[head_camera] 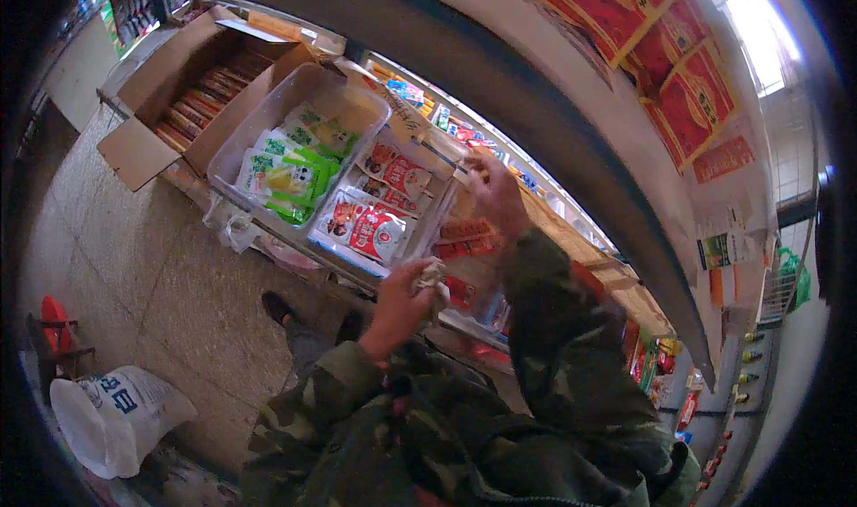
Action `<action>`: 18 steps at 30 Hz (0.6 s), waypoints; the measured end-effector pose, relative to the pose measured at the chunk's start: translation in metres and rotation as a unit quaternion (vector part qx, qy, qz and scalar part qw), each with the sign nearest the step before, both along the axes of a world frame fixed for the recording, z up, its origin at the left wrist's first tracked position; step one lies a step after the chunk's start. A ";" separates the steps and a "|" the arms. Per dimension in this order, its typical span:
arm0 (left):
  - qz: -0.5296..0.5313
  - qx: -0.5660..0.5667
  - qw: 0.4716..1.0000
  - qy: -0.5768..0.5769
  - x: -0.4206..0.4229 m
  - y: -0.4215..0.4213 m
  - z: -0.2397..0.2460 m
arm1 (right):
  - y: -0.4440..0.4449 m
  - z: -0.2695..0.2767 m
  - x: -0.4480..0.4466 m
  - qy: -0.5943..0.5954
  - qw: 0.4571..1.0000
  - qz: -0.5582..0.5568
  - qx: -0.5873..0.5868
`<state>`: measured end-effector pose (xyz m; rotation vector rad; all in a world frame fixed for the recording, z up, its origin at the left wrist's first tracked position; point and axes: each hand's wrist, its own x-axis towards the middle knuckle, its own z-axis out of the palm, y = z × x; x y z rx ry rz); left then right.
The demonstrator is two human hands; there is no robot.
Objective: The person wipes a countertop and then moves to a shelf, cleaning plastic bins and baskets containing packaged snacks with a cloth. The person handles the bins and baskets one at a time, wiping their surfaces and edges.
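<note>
My left hand (395,309) is closed around a crumpled pale cloth or wrapper (432,283), close to the front edge of a plastic bin (383,270) of red-and-white food packets (368,226). Further back, my right hand (499,192) is at that bin's back corner, its fingers bent near the rim; whether they grip anything is unclear. Left of this bin, a clear plastic tub (224,172) holds green-and-white packets (288,172). Red packets (469,236) lie in another container below my right forearm.
An open cardboard box (140,152) of packets stands at the far left. A dark shelf edge (569,98) arches over the bins. Stocked shelves (462,129) lie behind. A white woven sack (127,413) and a red stool-like object (55,323) stand on the tiled floor.
</note>
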<state>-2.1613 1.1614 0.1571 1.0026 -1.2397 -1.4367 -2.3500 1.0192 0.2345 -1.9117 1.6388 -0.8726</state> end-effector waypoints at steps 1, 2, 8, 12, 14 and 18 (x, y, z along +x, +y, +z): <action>0.000 -0.042 0.999 -0.032 -0.006 0.001 -0.003 | -0.022 -0.010 -0.008 0.060 0.998 -0.003 0.020; -0.004 -0.079 0.995 -0.058 -0.009 0.004 -0.006 | -0.043 -0.018 -0.015 0.113 0.993 0.006 0.033; -0.082 -0.150 0.968 -0.185 -0.004 0.016 -0.006 | -0.113 -0.055 -0.036 0.314 0.940 0.044 0.127; -0.089 -0.124 0.972 -0.180 0.000 0.020 -0.007 | -0.120 -0.061 -0.041 0.324 0.940 0.020 0.106; -0.087 -0.115 0.973 -0.181 0.000 0.021 -0.008 | -0.123 -0.061 -0.046 0.329 0.941 0.024 0.075; -0.076 -0.127 0.970 -0.191 -0.001 0.021 -0.006 | -0.128 -0.062 -0.058 0.321 0.943 0.016 0.086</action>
